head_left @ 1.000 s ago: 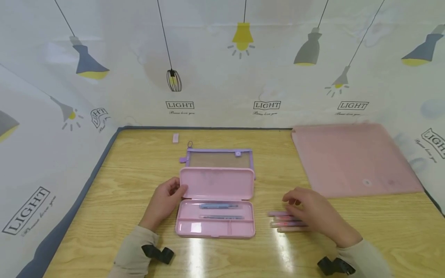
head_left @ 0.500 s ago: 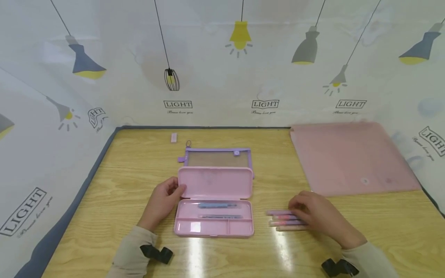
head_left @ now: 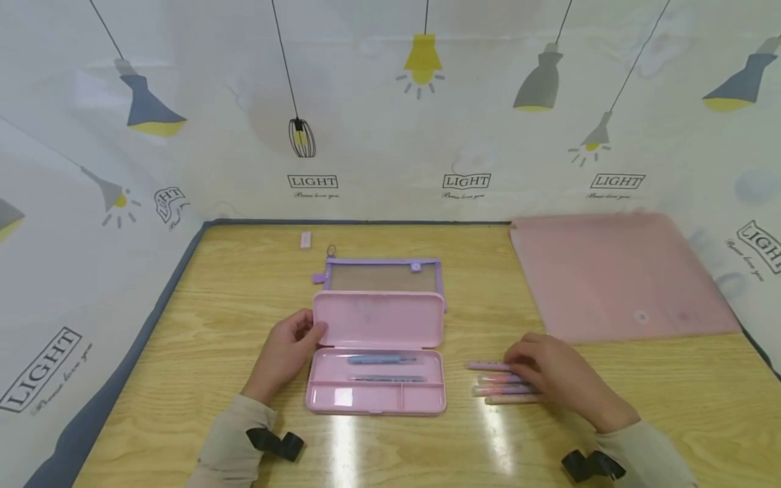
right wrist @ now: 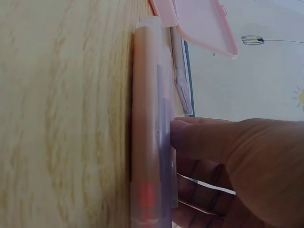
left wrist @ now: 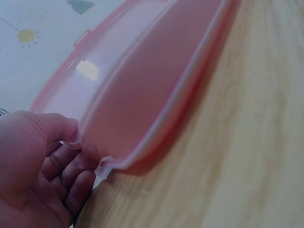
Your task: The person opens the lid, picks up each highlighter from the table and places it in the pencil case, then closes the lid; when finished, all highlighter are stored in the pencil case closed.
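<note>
A pink pencil case lies opened on the table, its lid tipped back. Two pens, one a blue pen, rest in its long rear compartment. My left hand holds the lid's left edge, thumb on the inner face and fingers behind, as the left wrist view shows. To the right of the case, my right hand pinches a light purple pen, the rearmost of a row. Beside it lie several more pens, among them a peach-coloured pen; their right ends are hidden under the hand.
Behind the lid lies a mesh pouch with purple edging, partly covered. A small pink eraser sits near the back edge. At the back right a large pink folder lies flat. A printed cloth walls the table's back and sides.
My right hand has moved down onto the pens and slightly right. The light purple pen has shifted away from the others toward the back. My left hand stays at the lid.
</note>
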Available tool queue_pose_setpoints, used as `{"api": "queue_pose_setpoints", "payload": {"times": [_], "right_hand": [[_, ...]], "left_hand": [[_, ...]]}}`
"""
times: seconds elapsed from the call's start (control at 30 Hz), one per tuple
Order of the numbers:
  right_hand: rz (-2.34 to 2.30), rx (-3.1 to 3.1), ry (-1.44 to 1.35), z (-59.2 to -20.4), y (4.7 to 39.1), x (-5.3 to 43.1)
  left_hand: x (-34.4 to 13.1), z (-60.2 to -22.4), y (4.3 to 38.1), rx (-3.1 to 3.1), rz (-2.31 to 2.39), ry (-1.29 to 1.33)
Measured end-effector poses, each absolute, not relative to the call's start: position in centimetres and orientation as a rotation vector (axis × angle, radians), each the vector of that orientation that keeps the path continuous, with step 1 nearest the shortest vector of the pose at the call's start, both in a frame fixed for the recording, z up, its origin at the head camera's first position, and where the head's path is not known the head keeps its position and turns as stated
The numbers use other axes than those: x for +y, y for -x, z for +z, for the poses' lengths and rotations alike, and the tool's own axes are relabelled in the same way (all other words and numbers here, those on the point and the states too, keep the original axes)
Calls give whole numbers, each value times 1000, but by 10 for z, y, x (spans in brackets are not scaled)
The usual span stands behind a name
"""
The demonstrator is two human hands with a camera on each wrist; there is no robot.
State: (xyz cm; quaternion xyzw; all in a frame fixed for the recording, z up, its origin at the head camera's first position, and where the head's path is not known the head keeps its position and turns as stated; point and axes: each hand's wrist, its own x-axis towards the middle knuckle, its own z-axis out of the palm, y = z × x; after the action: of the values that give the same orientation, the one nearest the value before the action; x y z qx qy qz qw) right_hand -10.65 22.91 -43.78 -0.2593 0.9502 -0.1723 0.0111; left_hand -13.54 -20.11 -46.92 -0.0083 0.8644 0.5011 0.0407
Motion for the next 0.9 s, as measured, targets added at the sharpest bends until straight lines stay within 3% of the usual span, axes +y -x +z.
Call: {"api": "queue_pose_setpoints", "payload": {"times": [0.43, 0.9], "right_hand": [[-612, 3024, 826, -424, 101, 222], [-692, 3006, 912, -403, 104, 172]], "left_hand": [[-202, -469, 135, 2669, 1491, 29], [-202, -469, 135, 2655, 1525, 18]]}}
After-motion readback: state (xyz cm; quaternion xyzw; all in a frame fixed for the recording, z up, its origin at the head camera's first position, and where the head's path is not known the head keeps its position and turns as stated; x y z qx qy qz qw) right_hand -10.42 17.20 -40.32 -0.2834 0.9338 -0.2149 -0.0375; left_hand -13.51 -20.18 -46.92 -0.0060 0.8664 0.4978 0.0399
